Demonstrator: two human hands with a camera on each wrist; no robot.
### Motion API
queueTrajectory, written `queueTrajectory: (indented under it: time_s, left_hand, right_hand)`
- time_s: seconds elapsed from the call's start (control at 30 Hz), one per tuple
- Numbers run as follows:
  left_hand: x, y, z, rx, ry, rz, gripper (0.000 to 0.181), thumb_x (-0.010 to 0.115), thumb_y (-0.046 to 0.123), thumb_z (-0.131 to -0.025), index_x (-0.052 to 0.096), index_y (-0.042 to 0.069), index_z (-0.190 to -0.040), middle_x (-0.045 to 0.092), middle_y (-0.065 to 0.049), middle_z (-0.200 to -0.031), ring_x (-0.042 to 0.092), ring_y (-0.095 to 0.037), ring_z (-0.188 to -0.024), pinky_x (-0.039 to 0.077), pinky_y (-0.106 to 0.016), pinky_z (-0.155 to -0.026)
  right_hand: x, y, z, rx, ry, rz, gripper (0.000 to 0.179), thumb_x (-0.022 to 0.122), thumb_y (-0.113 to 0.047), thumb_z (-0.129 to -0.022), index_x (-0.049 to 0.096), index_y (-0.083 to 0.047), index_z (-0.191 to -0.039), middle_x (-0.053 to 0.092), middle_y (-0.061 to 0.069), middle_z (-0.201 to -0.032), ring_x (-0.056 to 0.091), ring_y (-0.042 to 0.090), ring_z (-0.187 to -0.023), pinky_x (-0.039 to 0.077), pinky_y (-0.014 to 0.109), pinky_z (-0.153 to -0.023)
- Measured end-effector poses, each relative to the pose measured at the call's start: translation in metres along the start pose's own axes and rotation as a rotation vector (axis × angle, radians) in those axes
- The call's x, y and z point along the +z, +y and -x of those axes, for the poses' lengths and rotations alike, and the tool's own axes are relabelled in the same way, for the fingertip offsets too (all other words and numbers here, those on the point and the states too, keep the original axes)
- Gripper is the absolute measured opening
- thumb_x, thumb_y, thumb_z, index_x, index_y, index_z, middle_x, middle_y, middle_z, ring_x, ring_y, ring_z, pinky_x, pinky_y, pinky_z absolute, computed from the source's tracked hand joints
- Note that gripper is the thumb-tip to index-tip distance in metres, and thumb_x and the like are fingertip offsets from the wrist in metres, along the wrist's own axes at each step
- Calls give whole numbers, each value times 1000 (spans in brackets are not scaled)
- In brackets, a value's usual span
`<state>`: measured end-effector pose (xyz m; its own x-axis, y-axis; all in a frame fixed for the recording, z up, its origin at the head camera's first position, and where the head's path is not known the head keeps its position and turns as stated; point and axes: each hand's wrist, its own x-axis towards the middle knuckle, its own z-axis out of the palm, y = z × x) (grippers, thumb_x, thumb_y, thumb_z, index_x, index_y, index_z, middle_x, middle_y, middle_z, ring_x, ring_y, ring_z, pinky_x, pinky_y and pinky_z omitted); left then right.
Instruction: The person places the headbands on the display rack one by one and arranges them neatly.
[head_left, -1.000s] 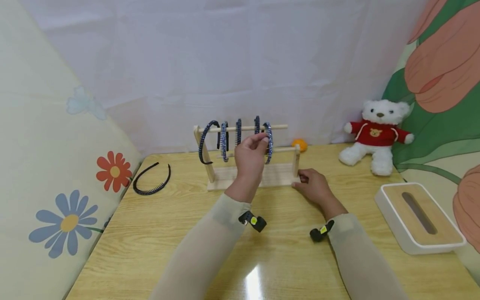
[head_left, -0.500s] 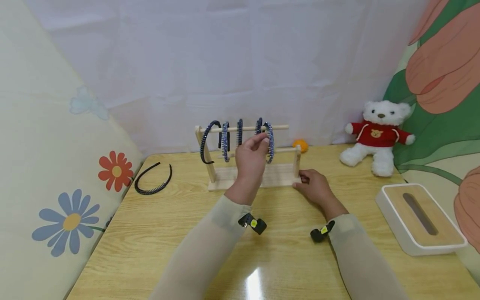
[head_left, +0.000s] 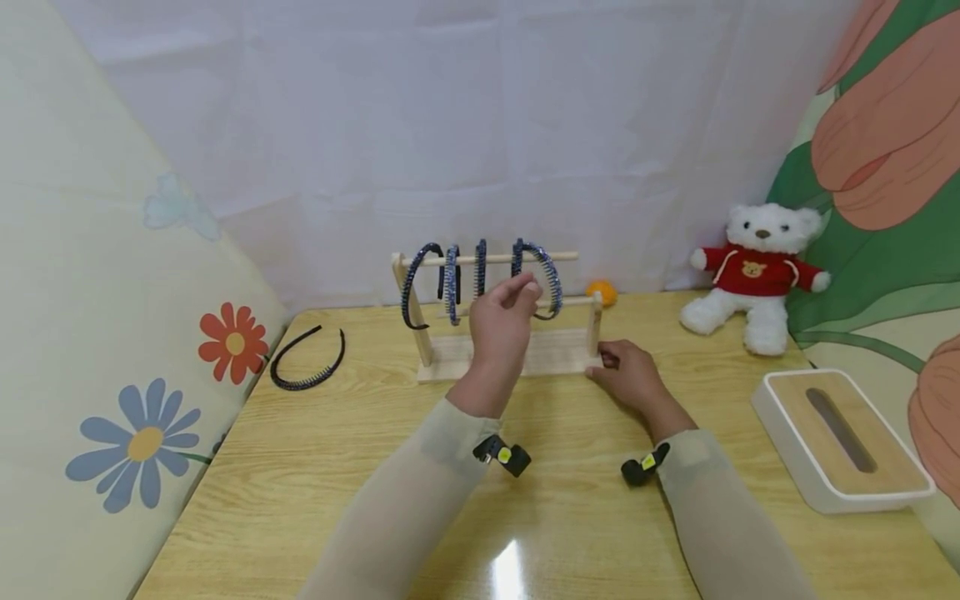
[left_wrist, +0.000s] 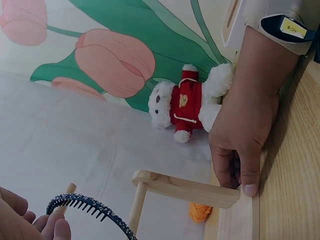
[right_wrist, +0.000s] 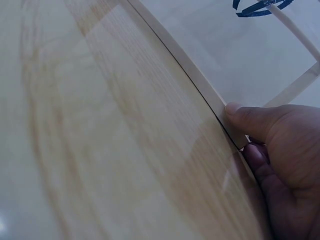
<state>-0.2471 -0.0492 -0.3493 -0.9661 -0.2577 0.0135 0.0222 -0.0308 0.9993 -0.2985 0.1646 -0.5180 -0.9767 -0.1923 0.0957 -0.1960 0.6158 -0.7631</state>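
My left hand (head_left: 498, 329) is raised at the wooden headband rack (head_left: 562, 350), finger and thumb together by the upper rod. They pinch the toothed, glittery blue headband (head_left: 551, 271) on that rod; the pinched part is mostly hidden. In the left wrist view the headband (left_wrist: 97, 206) arches over the rod's free end, close to the fingertips. Several other dark and blue headbands hang along the rod to the left. My right hand (head_left: 630, 373) grips the right end of the rack's base, thumb on its front edge, as the right wrist view shows.
A loose black headband (head_left: 307, 383) lies on the table at left. Behind the rack's right post sits an orange object (head_left: 602, 292). A white teddy bear (head_left: 757, 275) in a red sweater and a white tissue box (head_left: 840, 433) with a wooden lid stand at right.
The blue headband at my left fingers has turned, so its arch now shows wider and reaches further right. My left hand has shifted only slightly; the right hand has stayed on the base.
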Motion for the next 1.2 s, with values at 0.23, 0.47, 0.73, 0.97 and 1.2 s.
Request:
queueTrajectory:
  time_s: [0.23,0.47,0.73,0.97,1.2]
  left_hand:
    - [-6,-6,5,25,-29,84,26,73,10,-106,78,6,-132,79,-12,-129,76,-27,-119,64,-29,-101]
    - [-41,-22,13,133,-46,-7,23,72,15,-107,79,4,-127,82,-14,-116,79,-11,-100,66,-27,-91]
    - [-153,-51,-9,446,206,-272,22,75,19,-105,78,-2,-104,73,11,-77,67,-3,-69,49,-14,-56]
    - [-276,-87,-55,326,174,-775,35,66,30,-112,72,-1,-128,76,-18,-111,71,-25,-96,61,-36,-80]
    - [-368,-96,-86,133,-122,-1256,64,69,15,-106,43,-12,-158,47,-43,-155,50,-62,-137,46,-76,-110]
  right_hand:
    - [1,1,-1,0,9,8,59,81,-22,-101,61,6,-149,65,27,-142,69,40,-128,57,53,-112]
    - [3,2,-1,-15,20,-5,58,82,-20,-99,63,7,-147,65,28,-140,70,41,-127,58,53,-111]
    - [4,3,0,-10,29,-5,57,82,-19,-99,63,6,-147,67,27,-138,70,40,-126,58,52,-111]
    - [4,3,2,-2,21,3,57,81,-20,-100,62,6,-148,67,26,-137,69,41,-127,57,53,-112]
    - [4,2,2,-15,27,4,56,82,-19,-99,64,5,-147,68,25,-134,70,41,-126,57,54,-111]
